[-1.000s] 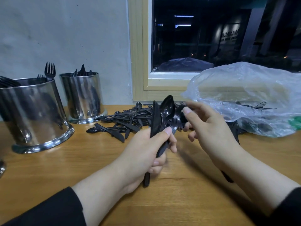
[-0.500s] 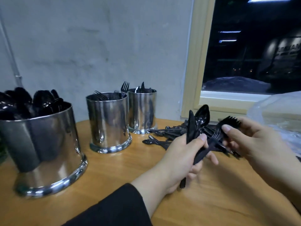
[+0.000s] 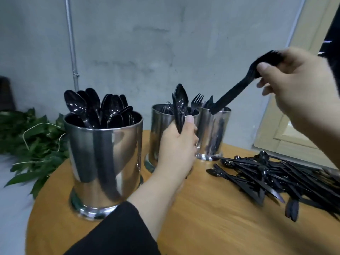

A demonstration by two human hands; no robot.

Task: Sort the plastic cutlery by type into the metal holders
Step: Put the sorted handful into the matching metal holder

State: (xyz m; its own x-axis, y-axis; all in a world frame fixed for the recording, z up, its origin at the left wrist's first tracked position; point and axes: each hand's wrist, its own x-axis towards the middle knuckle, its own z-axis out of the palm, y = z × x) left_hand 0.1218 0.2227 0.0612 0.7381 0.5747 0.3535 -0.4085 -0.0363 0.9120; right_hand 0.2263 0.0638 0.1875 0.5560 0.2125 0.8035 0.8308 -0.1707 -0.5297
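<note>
Three metal holders stand on the round wooden table [image 3: 211, 227], and the big spoon holder [image 3: 104, 159] at the front serves as the landmark here. It is already packed with spoons, so that part of the sorting looks well along. Behind it and to its right stands the fork holder [image 3: 158, 137], with a few forks showing, and further right again the third holder [image 3: 213, 133], whose contents look like knives, though they are too dark to be sure. Plenty is left: a loose pile of cutlery [image 3: 272, 177] lies on the table well to the right of the spoon holder. The left hand [image 3: 176, 150], just right of the spoon holder and in front of the fork holder, grips a small bunch [image 3: 179, 109] with a spoon bowl on top, fingers curled round the handles. The right hand [image 3: 298, 85], high and far to the right, pinches a fork [image 3: 237, 89] near its tines, the handle end pointing down at the rim of the third holder.
</note>
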